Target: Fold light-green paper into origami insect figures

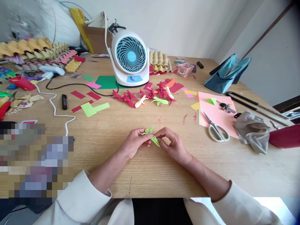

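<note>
A small light green folded paper figure [154,140] is held above the wooden table [105,175], near the middle of the view. My left hand [137,140] pinches it between thumb and fingers, with thin pointed ends sticking out past the fingertips. From the other side, the fingertips of my right hand [172,143] are pressed together at the figure's edge. Beyond my hands lies a row of folded paper figures: several red ones [128,99], a pale one [141,101] and a light green one [160,101].
A white fan [144,75] stands behind the row. White-handled scissors [217,132] and keys [227,107] lie on pink paper [203,109] at right, beside a grey cloth [252,129]. At left are a black marker [64,102], green paper pieces [89,109] and a white cable [55,109].
</note>
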`<state>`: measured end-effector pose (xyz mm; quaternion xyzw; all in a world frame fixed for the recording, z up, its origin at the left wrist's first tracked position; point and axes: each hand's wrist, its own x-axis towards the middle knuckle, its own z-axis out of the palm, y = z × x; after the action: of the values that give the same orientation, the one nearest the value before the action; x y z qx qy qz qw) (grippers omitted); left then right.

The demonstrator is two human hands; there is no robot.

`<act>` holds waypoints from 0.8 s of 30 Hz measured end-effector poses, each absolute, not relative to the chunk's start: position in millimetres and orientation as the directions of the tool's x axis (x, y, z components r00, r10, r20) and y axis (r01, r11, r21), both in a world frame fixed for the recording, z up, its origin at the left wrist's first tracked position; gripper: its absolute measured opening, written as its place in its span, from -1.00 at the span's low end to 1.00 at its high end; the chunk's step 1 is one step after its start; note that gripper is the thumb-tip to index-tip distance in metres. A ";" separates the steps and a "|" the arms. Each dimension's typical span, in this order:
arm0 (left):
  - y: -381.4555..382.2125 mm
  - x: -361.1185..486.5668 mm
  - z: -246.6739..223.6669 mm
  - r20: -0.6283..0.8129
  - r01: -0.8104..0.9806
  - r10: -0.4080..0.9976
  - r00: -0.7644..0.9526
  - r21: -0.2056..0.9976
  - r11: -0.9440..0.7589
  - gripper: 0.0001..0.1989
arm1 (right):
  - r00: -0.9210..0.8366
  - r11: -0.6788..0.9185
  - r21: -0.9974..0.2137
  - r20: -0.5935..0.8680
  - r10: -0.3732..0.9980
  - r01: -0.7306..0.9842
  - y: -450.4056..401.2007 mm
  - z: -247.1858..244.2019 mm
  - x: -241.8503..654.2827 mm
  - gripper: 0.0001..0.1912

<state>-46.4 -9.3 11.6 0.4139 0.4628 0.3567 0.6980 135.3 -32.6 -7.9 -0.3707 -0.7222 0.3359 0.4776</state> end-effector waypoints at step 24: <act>-10.6 -46.8 9.0 -0.378 -0.163 0.827 0.415 0.864 0.477 -0.60 | -0.501 0.781 -0.315 0.626 0.598 0.539 -34.1 -1.2 146.4 -0.83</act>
<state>-46.8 -10.6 9.0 0.3890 0.4268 0.3320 0.7458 146.4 -34.1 -1.2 -0.3282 -0.8654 0.0391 0.3765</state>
